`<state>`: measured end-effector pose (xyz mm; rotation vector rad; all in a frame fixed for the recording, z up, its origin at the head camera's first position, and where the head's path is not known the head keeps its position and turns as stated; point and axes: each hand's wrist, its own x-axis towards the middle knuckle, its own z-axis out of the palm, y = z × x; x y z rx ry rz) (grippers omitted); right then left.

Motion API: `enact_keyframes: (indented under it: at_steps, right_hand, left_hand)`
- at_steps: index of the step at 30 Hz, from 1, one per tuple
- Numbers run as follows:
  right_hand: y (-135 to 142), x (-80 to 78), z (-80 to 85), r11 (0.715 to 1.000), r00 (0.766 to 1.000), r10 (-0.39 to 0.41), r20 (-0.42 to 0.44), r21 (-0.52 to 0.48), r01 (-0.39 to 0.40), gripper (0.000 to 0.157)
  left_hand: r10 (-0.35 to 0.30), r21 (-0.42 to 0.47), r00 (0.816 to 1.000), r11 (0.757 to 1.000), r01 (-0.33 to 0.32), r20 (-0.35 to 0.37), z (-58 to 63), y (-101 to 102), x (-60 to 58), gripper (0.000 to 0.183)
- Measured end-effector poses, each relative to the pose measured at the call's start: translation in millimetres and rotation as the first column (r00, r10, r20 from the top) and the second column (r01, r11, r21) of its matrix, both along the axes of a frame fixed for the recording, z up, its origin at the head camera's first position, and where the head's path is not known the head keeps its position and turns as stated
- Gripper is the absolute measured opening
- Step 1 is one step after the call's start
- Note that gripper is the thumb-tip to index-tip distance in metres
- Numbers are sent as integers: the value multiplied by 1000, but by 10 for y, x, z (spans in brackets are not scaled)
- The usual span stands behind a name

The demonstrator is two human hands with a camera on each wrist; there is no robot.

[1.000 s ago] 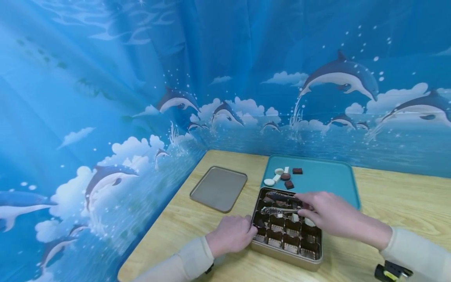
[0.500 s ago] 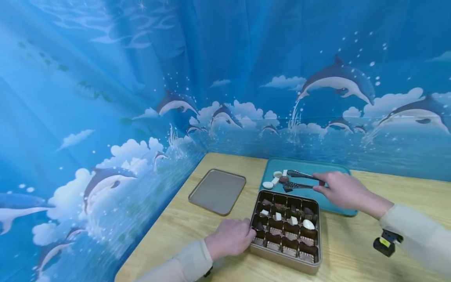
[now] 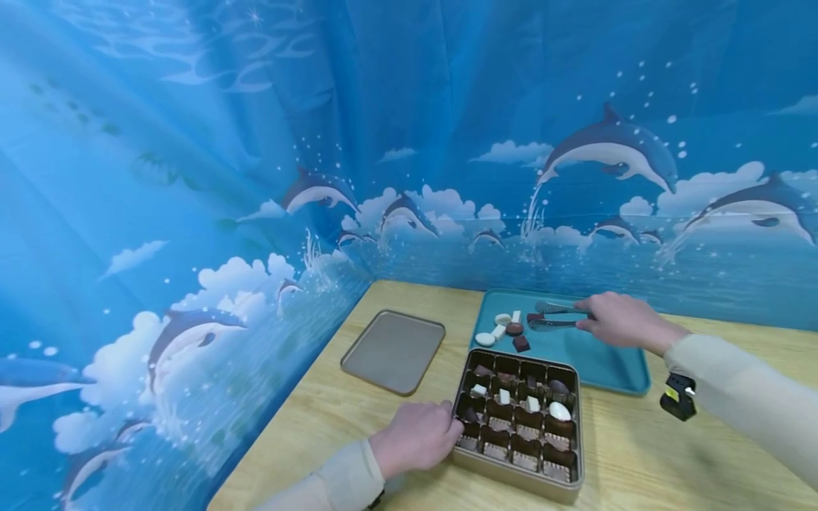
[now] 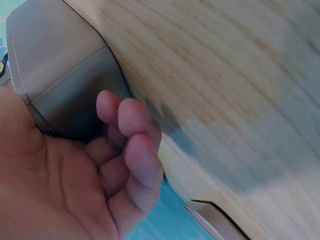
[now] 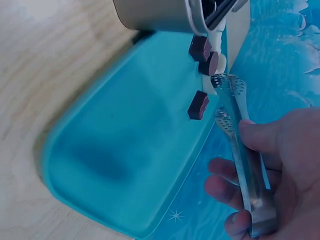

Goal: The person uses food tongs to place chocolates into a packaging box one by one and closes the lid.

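Note:
My left hand (image 3: 415, 436) holds the left side of an open chocolate tin (image 3: 511, 477); in the left wrist view its fingers curl beside the tin wall (image 4: 65, 55). Inside, a brown divider carries dark and white chocolates in its back rows. Over the teal tray (image 3: 601, 365), my right hand (image 3: 623, 323) grips metal serving tongs (image 5: 242, 165). Their perforated tips are spread, one on either side of a dark rectangular chocolate (image 3: 535, 319) in the head view. Left of it lie a dark square chocolate (image 3: 521, 343), a brown oval one (image 3: 514, 329) and several white ones.
A flat metal lid (image 3: 394, 351) lies on the wooden table (image 3: 307, 404), left of the tin. The teal tray sits right behind the tin. A blue dolphin-print curtain (image 3: 409, 142) stands along the table's left and back edges.
My right hand moves the tongs from above the tin, back over the teal tray, to the dark rectangular chocolate. With them gone, the tin's chocolates show. The left hand stays at the tin.

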<state>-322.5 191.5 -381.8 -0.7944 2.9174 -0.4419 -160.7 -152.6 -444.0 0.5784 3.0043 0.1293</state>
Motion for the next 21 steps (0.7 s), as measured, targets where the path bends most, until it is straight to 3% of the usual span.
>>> enact_keyframes:
  at_steps: [12, 21]
  right_hand:
    - [-25, -242, -92, 999, 998, -36, 46, 34, 35, 48]
    - [-40, -325, -132, 997, 996, -31, 83, 69, 25, 45]
  left_hand:
    - [-2, 6, 1000, 1000, 2, -4, -16, -10, 4, 39]
    - [0, 6, 1000, 1000, 0, -3, -9, -17, -6, 39]
